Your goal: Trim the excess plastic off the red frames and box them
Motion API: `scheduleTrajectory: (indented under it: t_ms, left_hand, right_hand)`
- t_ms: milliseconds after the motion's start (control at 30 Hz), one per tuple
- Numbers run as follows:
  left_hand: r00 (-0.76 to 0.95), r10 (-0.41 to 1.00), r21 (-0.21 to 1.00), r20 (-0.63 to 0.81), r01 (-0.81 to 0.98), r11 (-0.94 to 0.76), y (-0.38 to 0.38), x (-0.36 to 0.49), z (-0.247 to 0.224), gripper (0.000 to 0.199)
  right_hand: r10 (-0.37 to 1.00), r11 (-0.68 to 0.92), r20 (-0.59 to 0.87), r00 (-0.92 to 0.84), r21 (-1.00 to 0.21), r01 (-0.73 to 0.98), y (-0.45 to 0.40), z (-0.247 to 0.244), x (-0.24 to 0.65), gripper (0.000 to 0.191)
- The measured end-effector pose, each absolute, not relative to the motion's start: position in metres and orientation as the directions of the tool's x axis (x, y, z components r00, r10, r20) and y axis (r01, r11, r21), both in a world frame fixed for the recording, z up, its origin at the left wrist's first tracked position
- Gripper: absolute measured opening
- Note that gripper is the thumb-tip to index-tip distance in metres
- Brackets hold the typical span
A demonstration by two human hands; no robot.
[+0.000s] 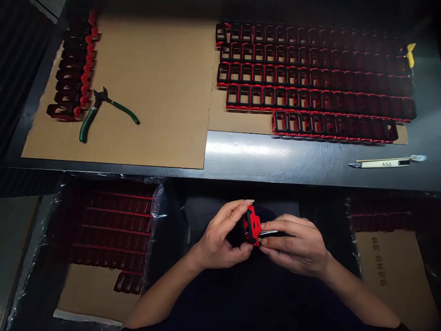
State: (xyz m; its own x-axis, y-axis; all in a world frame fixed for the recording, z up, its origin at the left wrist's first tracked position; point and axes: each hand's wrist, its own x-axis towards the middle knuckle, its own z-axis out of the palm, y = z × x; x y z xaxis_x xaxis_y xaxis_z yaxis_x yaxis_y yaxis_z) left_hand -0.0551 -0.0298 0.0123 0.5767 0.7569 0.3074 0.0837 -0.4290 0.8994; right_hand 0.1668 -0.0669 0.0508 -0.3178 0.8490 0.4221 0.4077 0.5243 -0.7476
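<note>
Above my lap, my left hand grips a red-and-black plastic housing between thumb and fingers. The part is tilted, with its black rim toward my left palm and its red side toward the right. My right hand is closed around a slim, silvery tool, whose kind I cannot make out. Its fingertips sit against the housing's red side, close to the lower edge. A small yellow-green spot shows by the right fingertips. Where the tool meets the part is hidden by the fingers.
Several rows of matching housings stand on the bench at right, and a column of them at left. Green-handled cutters lie on cardboard. A craft knife rests near the front edge. Lined bins flank my lap.
</note>
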Motion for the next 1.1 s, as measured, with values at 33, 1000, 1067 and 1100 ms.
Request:
scheduleTrajectory:
  t_ms: [33, 1000, 1067, 1100]
  left_hand:
    - [0.576, 0.757, 0.898, 0.309, 0.084, -0.431, -0.0301, -0.0553, 0.0123, 0.083]
    - [0.650, 0.718, 0.870, 0.251, 0.174, -0.462, -0.0296, -0.0614, 0.0155, 0.078]
    - [0.649, 0.719, 0.862, 0.247, 0.191, -0.469, -0.0300, -0.0617, 0.0156, 0.077]
    - [0.648, 0.720, 0.858, 0.248, 0.198, -0.474, -0.0301, -0.0619, 0.0155, 0.077]
  right_hand:
    - [0.847, 0.527, 0.423, -0.323, -0.750, 0.401, -0.0668, 0.0505, 0.1667, 0.007]
    - [0.900, 0.402, 0.253, -0.356, -0.798, 0.449, -0.0744, 0.0535, 0.1686, 0.010]
    - [0.905, 0.388, 0.243, -0.350, -0.809, 0.442, -0.0755, 0.0535, 0.1676, 0.011]
    - [0.907, 0.383, 0.241, -0.345, -0.814, 0.438, -0.0758, 0.0535, 0.1670, 0.012]
